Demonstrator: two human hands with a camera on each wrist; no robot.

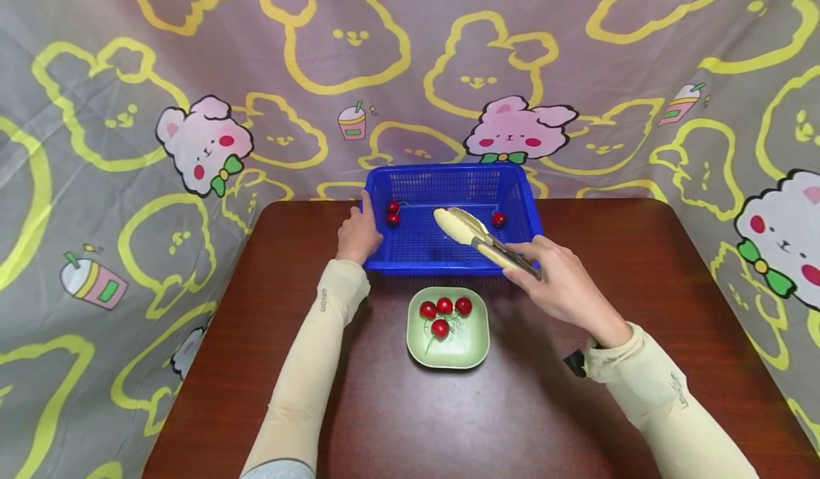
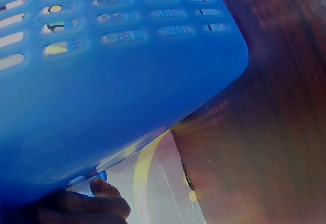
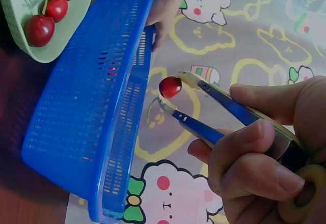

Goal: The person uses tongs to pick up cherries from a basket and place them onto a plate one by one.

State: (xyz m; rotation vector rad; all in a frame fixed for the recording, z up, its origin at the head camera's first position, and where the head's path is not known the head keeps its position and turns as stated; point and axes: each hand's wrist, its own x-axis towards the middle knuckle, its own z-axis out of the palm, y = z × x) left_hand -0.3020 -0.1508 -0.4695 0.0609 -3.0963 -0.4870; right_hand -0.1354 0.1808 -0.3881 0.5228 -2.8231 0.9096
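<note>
My right hand (image 1: 565, 283) holds metal tongs (image 1: 490, 243) with pale yellow tips, above the blue basket (image 1: 442, 267). In the right wrist view a red cherry (image 3: 170, 87) is pinched between the tong tips, its stem hanging down; in the head view the tips mostly hide it. At the basket's left side, my left hand (image 1: 360, 235) grips the rim. Two cherries (image 1: 393, 219) lie inside the basket near its left wall, and one cherry (image 1: 499, 219) near the right. In front of it stands a light green bowl (image 1: 448, 358) with several stemmed cherries (image 1: 440, 329).
Everything stands on a dark brown wooden table (image 1: 282, 322). A patterned cloth (image 1: 416, 59) hangs behind the basket and along both sides. Close to my right wrist is a small black object (image 1: 575, 363), of a kind I cannot tell.
</note>
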